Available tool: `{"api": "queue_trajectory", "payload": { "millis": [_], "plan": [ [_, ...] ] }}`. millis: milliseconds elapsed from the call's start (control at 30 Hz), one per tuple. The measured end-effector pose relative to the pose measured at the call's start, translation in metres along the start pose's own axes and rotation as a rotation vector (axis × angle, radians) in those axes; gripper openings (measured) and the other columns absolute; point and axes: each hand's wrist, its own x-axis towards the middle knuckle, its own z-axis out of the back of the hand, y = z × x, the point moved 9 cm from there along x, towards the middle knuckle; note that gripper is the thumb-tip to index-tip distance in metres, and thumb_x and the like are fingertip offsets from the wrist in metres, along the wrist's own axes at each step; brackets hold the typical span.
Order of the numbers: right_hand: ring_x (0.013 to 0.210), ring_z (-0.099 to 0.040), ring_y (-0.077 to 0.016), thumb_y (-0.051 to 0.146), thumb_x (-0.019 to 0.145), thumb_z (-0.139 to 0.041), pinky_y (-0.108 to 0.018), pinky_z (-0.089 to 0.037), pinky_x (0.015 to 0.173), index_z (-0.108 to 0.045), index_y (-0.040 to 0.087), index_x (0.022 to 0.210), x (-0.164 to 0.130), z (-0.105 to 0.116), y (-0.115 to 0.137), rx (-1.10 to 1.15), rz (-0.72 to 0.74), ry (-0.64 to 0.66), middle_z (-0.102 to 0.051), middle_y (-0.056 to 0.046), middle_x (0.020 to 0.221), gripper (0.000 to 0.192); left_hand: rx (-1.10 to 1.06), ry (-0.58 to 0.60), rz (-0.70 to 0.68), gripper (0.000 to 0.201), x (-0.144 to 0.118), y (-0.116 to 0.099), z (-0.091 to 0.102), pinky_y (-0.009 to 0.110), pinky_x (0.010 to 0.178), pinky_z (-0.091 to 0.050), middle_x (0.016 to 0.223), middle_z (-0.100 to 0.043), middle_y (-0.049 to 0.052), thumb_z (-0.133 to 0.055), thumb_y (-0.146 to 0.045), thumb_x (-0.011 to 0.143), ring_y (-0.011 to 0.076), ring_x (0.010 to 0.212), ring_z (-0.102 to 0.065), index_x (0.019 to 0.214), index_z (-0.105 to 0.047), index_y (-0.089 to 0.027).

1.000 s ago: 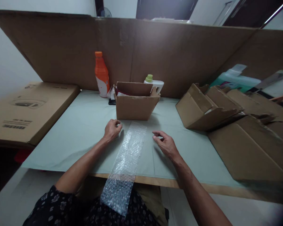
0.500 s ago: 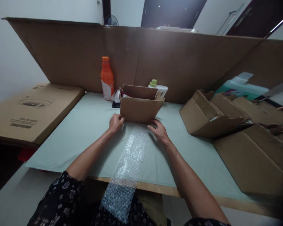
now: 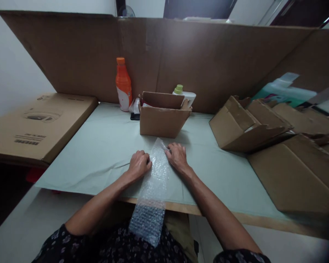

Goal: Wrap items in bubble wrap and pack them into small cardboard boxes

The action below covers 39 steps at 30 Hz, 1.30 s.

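Observation:
A long strip of clear bubble wrap (image 3: pixel 158 171) lies on the pale green cloth, its near end hanging over the table edge onto my lap. My left hand (image 3: pixel 139 164) is at its left edge, fingers curled and thumb against the plastic. On the other side, my right hand (image 3: pixel 177 157) pinches the strip near its far right corner. Just beyond the strip's far end stands an open cardboard box (image 3: pixel 163 122), apart from both hands. What lies inside the box is mostly hidden by its front wall.
Behind the box are an orange bottle (image 3: pixel 124 86) and a white bottle with a green cap (image 3: pixel 178 89). Cut cardboard boxes (image 3: pixel 235 126) stand at the right, near a jug of green liquid (image 3: pixel 285 91). A flat carton (image 3: pixel 41 124) lies at the left; a cardboard panel (image 3: pixel 208 62) closes the back.
Both hands have left the lower corners of the cardboard box and come back toward me onto the bubble wrap. The strip's far end now shows clear of the box. My view has tipped slightly down.

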Motion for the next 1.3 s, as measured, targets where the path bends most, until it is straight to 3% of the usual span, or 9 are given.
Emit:
{"api": "queue_trajectory", "payload": {
  "millis": [133, 300, 467, 633, 800, 933, 1067, 1167, 1300],
  "plan": [
    [0.106, -0.057, -0.0311, 0.032, 0.097, -0.049, -0.044, -0.039, 0.092, -0.07, 0.02, 0.101, 0.016, 0.011, 0.024, 0.003, 0.029, -0.05, -0.071, -0.013, 0.109, 0.024, 0.022, -0.072, 0.005, 0.012, 0.0, 0.001, 0.017, 0.04, 0.087, -0.051, 0.099, -0.067, 0.009, -0.062, -0.021, 0.088, 0.0266, 0.098, -0.064, 0.099, -0.067, -0.019],
    [0.118, -0.054, -0.0392, 0.032, 0.095, -0.053, -0.055, -0.038, 0.099, -0.059, 0.013, 0.133, 0.027, 0.023, 0.022, 0.015, 0.0, -0.076, -0.061, -0.021, 0.134, 0.044, 0.036, -0.096, -0.042, 0.028, -0.007, -0.005, 0.026, 0.045, 0.095, -0.05, 0.118, -0.064, 0.011, -0.061, -0.021, 0.09, 0.0283, 0.111, -0.06, 0.118, -0.063, -0.02],
    [0.132, -0.051, -0.0339, 0.027, 0.095, -0.052, -0.051, -0.04, 0.105, -0.056, 0.016, 0.14, -0.007, 0.017, 0.022, 0.041, 0.084, 0.008, -0.054, -0.015, 0.149, 0.047, 0.051, -0.019, -0.272, 0.03, -0.05, -0.032, 0.008, 0.047, 0.106, -0.046, 0.138, -0.058, 0.015, -0.064, -0.023, 0.089, 0.0304, 0.127, -0.054, 0.119, -0.064, -0.02],
    [0.145, -0.04, -0.0272, 0.034, 0.101, -0.046, -0.047, -0.035, 0.115, -0.05, 0.021, 0.149, -0.046, -0.015, 0.068, -0.03, 0.413, 0.244, -0.044, -0.011, 0.16, 0.05, 0.156, 0.133, -0.399, 0.058, -0.087, -0.052, -0.02, 0.056, 0.118, -0.033, 0.158, -0.042, 0.02, -0.06, -0.045, 0.095, 0.0367, 0.148, -0.037, 0.144, -0.049, -0.017],
    [0.151, -0.033, -0.0286, 0.044, 0.103, -0.043, -0.046, -0.027, 0.121, -0.045, 0.019, 0.153, -0.029, -0.035, 0.069, -0.163, 0.386, 0.332, -0.038, -0.012, 0.163, 0.056, 0.204, 0.227, -0.463, 0.07, -0.125, -0.061, -0.03, 0.063, 0.122, -0.019, 0.164, -0.031, 0.021, -0.05, -0.056, 0.098, 0.0405, 0.154, -0.023, 0.154, -0.037, -0.017],
    [0.151, -0.032, -0.0291, 0.046, 0.104, -0.04, -0.049, -0.028, 0.12, -0.045, 0.02, 0.152, -0.019, -0.037, 0.065, -0.169, 0.386, 0.295, -0.038, -0.012, 0.163, 0.056, 0.113, 0.277, -0.664, 0.068, -0.176, -0.069, -0.013, 0.062, 0.123, -0.019, 0.162, -0.039, 0.015, -0.055, -0.051, 0.095, 0.0368, 0.153, -0.027, 0.152, -0.04, -0.018],
    [0.15, -0.034, -0.0301, 0.045, 0.102, -0.044, -0.05, -0.029, 0.12, -0.048, 0.02, 0.15, -0.016, -0.039, 0.069, -0.122, 0.385, 0.287, -0.04, -0.011, 0.162, 0.054, 0.082, 0.142, -0.622, 0.051, -0.188, -0.045, 0.019, 0.06, 0.123, -0.022, 0.15, -0.054, 0.016, -0.054, -0.019, 0.093, 0.0311, 0.145, -0.043, 0.144, -0.049, -0.015],
    [0.147, -0.039, -0.0307, 0.038, 0.101, -0.046, -0.05, -0.033, 0.117, -0.05, 0.016, 0.148, -0.016, -0.029, 0.067, -0.043, 0.338, 0.253, -0.043, -0.013, 0.16, 0.052, 0.182, 0.095, -0.565, 0.061, -0.18, -0.024, 0.024, 0.061, 0.119, -0.029, 0.155, -0.045, 0.022, -0.056, -0.009, 0.087, 0.036, 0.147, -0.039, 0.146, -0.046, -0.015],
    [0.138, -0.05, -0.0294, 0.031, 0.101, -0.047, -0.051, -0.042, 0.109, -0.053, 0.016, 0.143, -0.057, 0.026, 0.063, 0.055, 0.417, 0.035, -0.055, -0.014, 0.15, 0.046, 0.286, 0.122, -0.626, 0.063, -0.172, -0.019, 0.009, 0.06, 0.12, -0.03, 0.16, -0.038, 0.022, -0.055, -0.009, 0.091, 0.0362, 0.151, -0.033, 0.152, -0.04, -0.019]
  ]
}}
